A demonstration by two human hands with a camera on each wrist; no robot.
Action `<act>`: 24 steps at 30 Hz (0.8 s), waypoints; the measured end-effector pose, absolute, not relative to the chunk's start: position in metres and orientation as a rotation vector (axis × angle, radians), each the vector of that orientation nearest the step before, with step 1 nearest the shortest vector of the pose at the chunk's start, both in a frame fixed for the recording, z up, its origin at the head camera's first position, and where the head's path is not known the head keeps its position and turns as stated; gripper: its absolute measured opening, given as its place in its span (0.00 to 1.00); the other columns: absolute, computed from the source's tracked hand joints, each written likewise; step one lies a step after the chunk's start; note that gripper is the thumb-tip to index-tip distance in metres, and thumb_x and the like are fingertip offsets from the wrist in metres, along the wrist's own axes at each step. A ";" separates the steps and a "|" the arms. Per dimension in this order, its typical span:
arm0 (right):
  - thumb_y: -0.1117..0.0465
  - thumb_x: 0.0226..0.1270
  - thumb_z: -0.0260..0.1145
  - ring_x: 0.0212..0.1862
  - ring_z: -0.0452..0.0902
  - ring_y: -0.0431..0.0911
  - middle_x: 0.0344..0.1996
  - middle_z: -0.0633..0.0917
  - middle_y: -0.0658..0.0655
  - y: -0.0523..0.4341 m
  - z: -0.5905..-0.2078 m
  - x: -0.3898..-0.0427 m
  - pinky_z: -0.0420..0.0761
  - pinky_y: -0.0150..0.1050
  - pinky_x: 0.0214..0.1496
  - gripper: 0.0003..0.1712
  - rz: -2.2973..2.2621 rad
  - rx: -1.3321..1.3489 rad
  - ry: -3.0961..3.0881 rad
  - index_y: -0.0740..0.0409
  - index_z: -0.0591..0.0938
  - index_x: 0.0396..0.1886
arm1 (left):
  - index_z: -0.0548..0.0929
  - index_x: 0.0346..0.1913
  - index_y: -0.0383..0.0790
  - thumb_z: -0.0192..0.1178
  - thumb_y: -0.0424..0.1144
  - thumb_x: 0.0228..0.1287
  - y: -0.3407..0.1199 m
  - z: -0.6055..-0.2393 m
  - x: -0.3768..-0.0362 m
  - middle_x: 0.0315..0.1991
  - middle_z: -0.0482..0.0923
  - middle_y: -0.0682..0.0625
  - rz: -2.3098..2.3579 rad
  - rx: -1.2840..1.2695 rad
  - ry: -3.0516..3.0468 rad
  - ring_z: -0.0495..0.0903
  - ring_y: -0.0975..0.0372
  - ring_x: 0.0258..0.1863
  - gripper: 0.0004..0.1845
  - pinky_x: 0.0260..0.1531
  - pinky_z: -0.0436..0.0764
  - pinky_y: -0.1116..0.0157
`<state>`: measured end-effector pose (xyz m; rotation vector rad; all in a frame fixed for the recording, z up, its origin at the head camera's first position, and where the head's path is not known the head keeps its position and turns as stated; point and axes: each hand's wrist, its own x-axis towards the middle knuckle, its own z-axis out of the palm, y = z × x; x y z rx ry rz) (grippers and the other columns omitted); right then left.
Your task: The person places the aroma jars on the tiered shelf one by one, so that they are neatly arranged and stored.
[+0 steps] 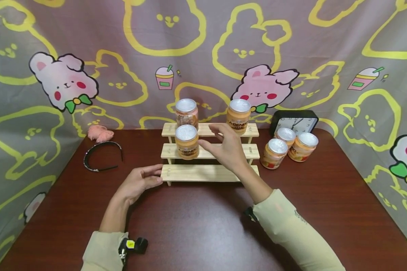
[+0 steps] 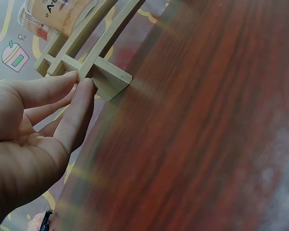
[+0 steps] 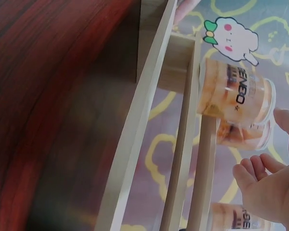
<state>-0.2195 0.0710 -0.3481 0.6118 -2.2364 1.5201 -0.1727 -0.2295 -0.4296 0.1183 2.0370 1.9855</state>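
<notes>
A three-step wooden display rack stands on the table. My left hand pinches the left end of its lowest step between thumb and fingers, as the left wrist view shows. A can with a silver lid and orange "A-BENDO" label is upright on the middle step, toward the left. My right hand is just right of this can, thumb and fingers spread apart and holding nothing; a gap shows in the right wrist view. Two similar cans are on the top step, one at left, another at right.
Three more cans cluster on the table right of the rack, before a black square clock. At the left lie a dark headband and a pink fluffy item. A patterned curtain hangs behind the table.
</notes>
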 end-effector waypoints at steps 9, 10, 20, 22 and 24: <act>0.68 0.58 0.78 0.58 0.78 0.56 0.53 0.81 0.67 0.092 -0.348 -0.219 0.79 0.44 0.61 0.28 1.528 0.589 -2.228 0.74 0.80 0.57 | 0.62 0.72 0.19 0.59 0.20 0.67 -0.229 -0.428 -0.174 0.55 0.77 0.34 1.975 0.132 2.046 0.83 0.65 0.43 0.32 0.46 0.82 0.69; 0.68 0.59 0.78 0.58 0.79 0.57 0.52 0.81 0.67 0.094 -0.348 -0.219 0.79 0.45 0.61 0.28 1.526 0.586 -2.227 0.74 0.80 0.57 | 0.62 0.72 0.19 0.59 0.20 0.67 -0.229 -0.427 -0.174 0.55 0.77 0.34 1.972 0.130 2.051 0.83 0.65 0.43 0.32 0.45 0.82 0.69; 0.69 0.58 0.78 0.57 0.80 0.58 0.53 0.82 0.67 0.118 -0.352 -0.219 0.80 0.44 0.60 0.26 1.545 0.510 -2.223 0.73 0.82 0.55 | 0.63 0.72 0.19 0.60 0.20 0.66 -0.228 -0.426 -0.174 0.56 0.76 0.32 1.956 0.127 2.074 0.82 0.64 0.43 0.32 0.45 0.82 0.69; 0.68 0.58 0.78 0.57 0.80 0.57 0.53 0.83 0.66 0.122 -0.353 -0.217 0.80 0.43 0.59 0.25 1.532 0.496 -2.245 0.71 0.82 0.55 | 0.63 0.72 0.19 0.60 0.20 0.66 -0.228 -0.427 -0.173 0.56 0.76 0.32 1.954 0.127 2.076 0.82 0.64 0.43 0.32 0.45 0.82 0.69; 0.67 0.59 0.78 0.56 0.81 0.56 0.52 0.83 0.65 0.127 -0.356 -0.215 0.81 0.44 0.59 0.25 1.517 0.484 -2.269 0.70 0.82 0.55 | 0.63 0.71 0.18 0.60 0.20 0.66 -0.228 -0.427 -0.172 0.56 0.76 0.32 1.957 0.128 2.077 0.82 0.65 0.43 0.32 0.45 0.82 0.69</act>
